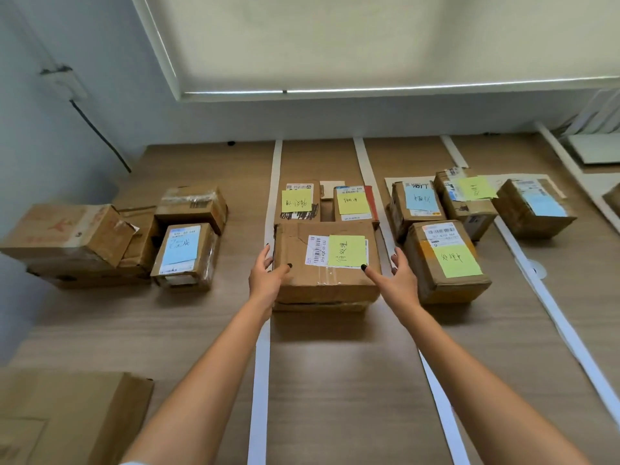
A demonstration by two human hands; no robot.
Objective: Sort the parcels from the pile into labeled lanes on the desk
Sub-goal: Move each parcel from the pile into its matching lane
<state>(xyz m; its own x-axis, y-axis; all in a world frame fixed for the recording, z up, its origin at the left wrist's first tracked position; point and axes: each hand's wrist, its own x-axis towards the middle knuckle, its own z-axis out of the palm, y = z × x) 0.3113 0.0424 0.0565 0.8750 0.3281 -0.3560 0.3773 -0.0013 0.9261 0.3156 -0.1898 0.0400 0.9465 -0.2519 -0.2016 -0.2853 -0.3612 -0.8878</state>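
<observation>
Both hands bracket the big box (327, 263) in the middle lane of the counter (335, 364). The left hand (266, 280) lies along the box's left edge, fingers fairly straight and spread, thumb laid over the top near corner. The right hand (399, 276) mirrors it at the right edge: fingers extended up the side, thumb tip resting on the top face by the yellow note (346, 250). Each grip is wide and loose, touching the cardboard without curling round it. The nails are dark.

The box is flat, creased brown cardboard with dented edges, a strip of clear tape on its top and a white barcode label beside the handwritten note. It sits on the counter, seemingly atop a thinner cardboard layer showing under its near edge.

White tape strips (263, 364) run front to back over the wood-grain counter, marking lanes. Behind the big box stand two smaller boxes (298, 201) with yellow notes. The right lane holds four taped boxes (444, 260) carrying blue or yellow notes. At left lies the pile (73, 243): worn, crumpled cartons, one box (183, 255) with a blue note. A plain carton (67, 417) fills the near left corner.
</observation>
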